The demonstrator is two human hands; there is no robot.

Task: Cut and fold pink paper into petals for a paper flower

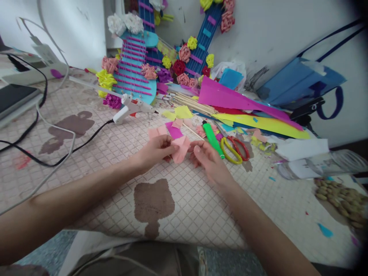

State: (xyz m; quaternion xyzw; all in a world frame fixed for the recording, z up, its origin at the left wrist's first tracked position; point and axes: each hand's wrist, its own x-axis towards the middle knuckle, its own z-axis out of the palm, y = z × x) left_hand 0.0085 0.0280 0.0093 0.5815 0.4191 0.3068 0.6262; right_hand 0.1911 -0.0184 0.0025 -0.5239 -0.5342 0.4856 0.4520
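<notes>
A small piece of pale pink paper (181, 149) is held above the table between my two hands. The thumb and fingers of my left hand (156, 150) pinch its left side. On its right edge, the fingers of my right hand (207, 157) are closed near the corner, the fingertips partly hidden. Just behind lie another pink paper piece (157, 132) and a magenta one (174, 130). To the right of my right hand are a green cutter-like tool (212, 140) and scissors with yellow and red handles (233, 150).
A white glue gun (130, 109) with a black cord lies at left. Decorated blue paper crafts with paper roses (135, 69) lean at the back. Wooden sticks (191, 102) and coloured sheets (247, 103) lie behind. Peanuts (342, 201) sit at far right.
</notes>
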